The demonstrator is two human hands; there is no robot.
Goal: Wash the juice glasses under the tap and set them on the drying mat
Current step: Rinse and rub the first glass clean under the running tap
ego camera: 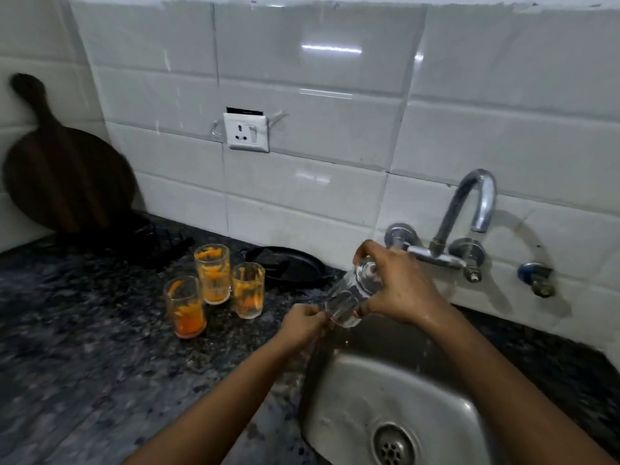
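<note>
So the steel sink (352,391) sits right below the grip, and the tap (469,209) curves up behind and to the right of it. I can't make out a stream of water from the spout, though the blur could be hiding one.

Off to the left of the grip, on the dark granite counter (84,347), three dirty glasses (213,273) are bunched close together, all streaked with orange pulp. Those obviously haven't been touched.

The one in hand is a clear glass (352,293), tilted over the sink edge with its mouth down-left. It looks clean already. The right hand (399,286) is wrapped around its body, and the left hand (303,322) pinches at the rim.

I'd guess that's one glass nearly done and three to go. Behind the dirty ones there's a dark mat (161,243), maybe the drying mat, and I see no glasses on it.
</note>
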